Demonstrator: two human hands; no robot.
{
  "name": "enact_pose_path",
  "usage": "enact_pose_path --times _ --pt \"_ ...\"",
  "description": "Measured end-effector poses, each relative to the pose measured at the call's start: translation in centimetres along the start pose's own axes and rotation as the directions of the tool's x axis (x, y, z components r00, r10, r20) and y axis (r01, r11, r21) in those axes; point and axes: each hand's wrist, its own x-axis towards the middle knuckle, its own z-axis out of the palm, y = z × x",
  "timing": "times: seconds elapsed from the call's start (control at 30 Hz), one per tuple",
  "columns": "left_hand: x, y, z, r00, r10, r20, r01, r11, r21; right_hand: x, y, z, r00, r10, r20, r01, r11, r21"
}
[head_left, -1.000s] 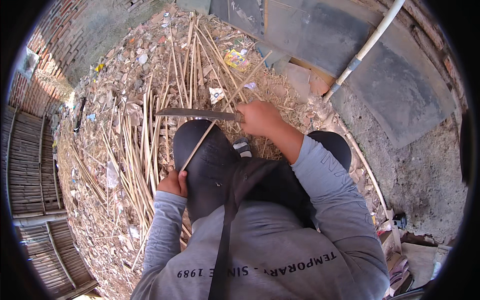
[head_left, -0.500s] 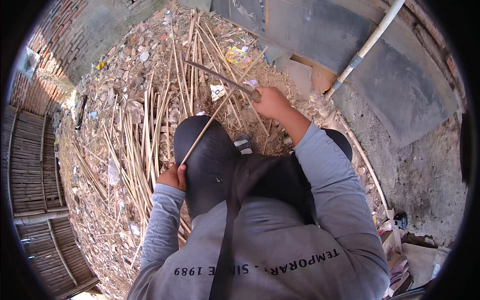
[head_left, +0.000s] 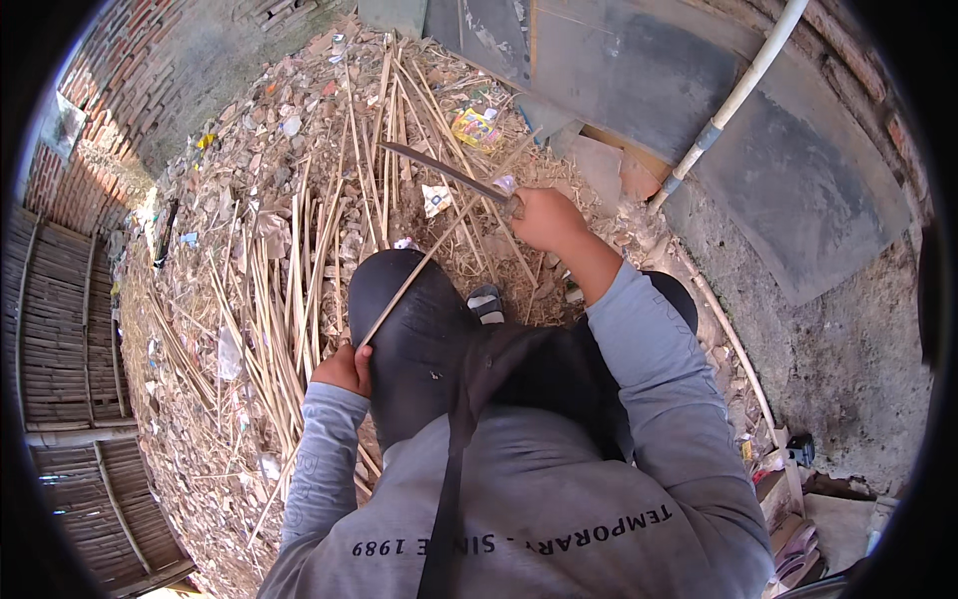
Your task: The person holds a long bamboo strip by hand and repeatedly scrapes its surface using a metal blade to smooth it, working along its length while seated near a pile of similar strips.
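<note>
My left hand (head_left: 345, 369) is closed around the near end of a thin bamboo strip (head_left: 407, 285), beside my left knee. The strip slants up across that knee toward the far right. In my right hand (head_left: 549, 219) is the handle of a machete (head_left: 444, 170), its long dark blade pointing to the far left. The blade crosses over the strip just left of my right hand; whether they touch I cannot tell. The strip's far part is blurred against the litter.
Many split bamboo strips (head_left: 299, 260) lie on the littered ground to my left and ahead. Dark panels (head_left: 639, 75) lean at the far right, with a pale pole (head_left: 733, 100) against them. A woven bamboo wall (head_left: 65, 319) stands at the left, a brick wall (head_left: 210, 80) behind.
My right hand and the machete have come slightly nearer, to the right. The strip's far end has also shifted. My left hand keeps its grip, almost in the same place.
</note>
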Motion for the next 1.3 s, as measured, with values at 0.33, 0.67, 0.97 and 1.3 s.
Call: enact_pose_path --times 0.33,0.67,0.97,1.3 --pt "-0.2 0.1 -0.1 0.999 0.042 0.006 -0.042 0.996 -0.081 -2.6 -4.3 0.1 0.967 -0.197 0.162 0.204 0.979 -0.026" --pt "-4.2 -1.7 -2.5 0.986 -0.059 -0.153 0.067 0.997 0.047 -2.5 -2.3 1.2 0.966 -0.162 0.201 0.181 0.980 -0.082" --pt "-6.9 -3.9 -2.3 0.968 -0.166 -0.188 0.206 0.955 0.214 -2.1 -2.1 0.5 0.968 -0.166 0.187 0.181 0.981 -0.065" --pt "-4.2 -1.8 1.6 0.982 -0.077 -0.171 0.099 0.987 0.126 -1.9 -2.7 0.7 0.938 -0.160 0.307 0.164 0.986 0.012"
